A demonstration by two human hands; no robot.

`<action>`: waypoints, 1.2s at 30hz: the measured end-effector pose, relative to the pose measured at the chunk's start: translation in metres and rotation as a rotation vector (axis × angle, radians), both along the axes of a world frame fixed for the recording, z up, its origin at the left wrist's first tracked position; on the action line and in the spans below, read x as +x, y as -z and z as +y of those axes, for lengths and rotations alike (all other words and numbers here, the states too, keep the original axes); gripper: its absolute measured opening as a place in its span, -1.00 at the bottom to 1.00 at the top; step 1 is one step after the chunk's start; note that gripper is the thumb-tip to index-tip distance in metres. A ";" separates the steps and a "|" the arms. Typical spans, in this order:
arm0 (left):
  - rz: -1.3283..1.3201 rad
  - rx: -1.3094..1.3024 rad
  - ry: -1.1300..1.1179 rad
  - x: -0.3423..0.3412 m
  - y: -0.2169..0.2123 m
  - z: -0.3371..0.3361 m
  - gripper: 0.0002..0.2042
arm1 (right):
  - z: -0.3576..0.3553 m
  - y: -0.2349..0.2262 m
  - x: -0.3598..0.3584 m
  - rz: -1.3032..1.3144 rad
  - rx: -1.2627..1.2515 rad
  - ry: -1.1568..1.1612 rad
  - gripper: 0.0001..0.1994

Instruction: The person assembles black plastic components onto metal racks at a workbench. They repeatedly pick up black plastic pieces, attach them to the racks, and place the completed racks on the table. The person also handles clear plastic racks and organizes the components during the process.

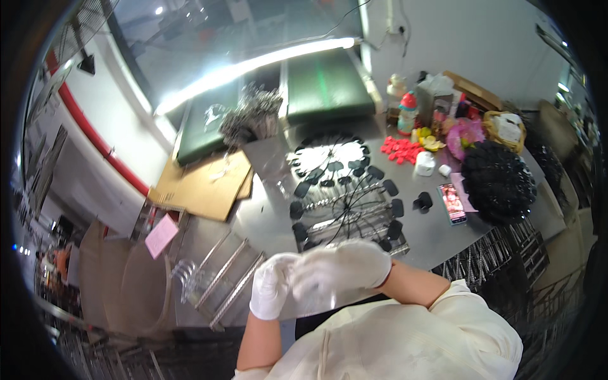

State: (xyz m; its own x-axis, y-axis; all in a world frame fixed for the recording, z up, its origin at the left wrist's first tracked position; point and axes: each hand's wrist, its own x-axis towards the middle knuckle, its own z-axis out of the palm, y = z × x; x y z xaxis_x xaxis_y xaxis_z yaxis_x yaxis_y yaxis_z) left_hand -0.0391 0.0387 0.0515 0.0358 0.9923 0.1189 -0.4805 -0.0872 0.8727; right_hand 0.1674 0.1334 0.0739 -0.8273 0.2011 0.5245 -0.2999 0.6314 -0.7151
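Both my hands wear white gloves and meet over the table's front edge. My left hand (272,285) is curled closed, and whatever it may hold is hidden. My right hand (345,266) overlaps it from the right, its fingers smeared by motion. Just beyond them lies a ring of black pads joined by thin black wires (347,206), spread over silvery bars. Behind that sits a second, similar ring of black pads (329,166) on a bright white surface. Left of my hands are shiny metal rods (237,288) with clear, curved pieces (185,278) at one end.
Cardboard sheets (206,187) and a bundle of thin dark wires (253,117) stand at left. On the right are a lit phone (452,204), a black heap (497,180), red pieces (402,150), a bottle (408,114) and a basket (506,130). A light tube (253,66) crosses the back.
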 end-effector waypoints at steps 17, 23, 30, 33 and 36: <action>1.026 0.425 -0.412 -0.001 0.000 0.005 -0.87 | -0.010 0.006 -0.008 0.108 -0.800 -0.530 -0.48; 0.270 0.046 0.194 0.016 0.024 0.004 -0.79 | -0.015 0.016 0.004 0.086 -1.238 -0.890 -0.44; 0.188 0.022 0.311 -0.001 0.015 0.012 -0.69 | -0.013 0.013 0.019 0.052 -1.436 -1.083 -0.57; 0.662 -0.009 0.278 -0.009 -0.006 0.016 -0.64 | -0.011 0.035 0.013 0.010 -0.941 -0.840 -0.39; 0.824 -0.079 0.405 -0.026 -0.014 0.019 -0.66 | -0.017 0.038 0.009 -0.120 -1.058 -0.805 -0.38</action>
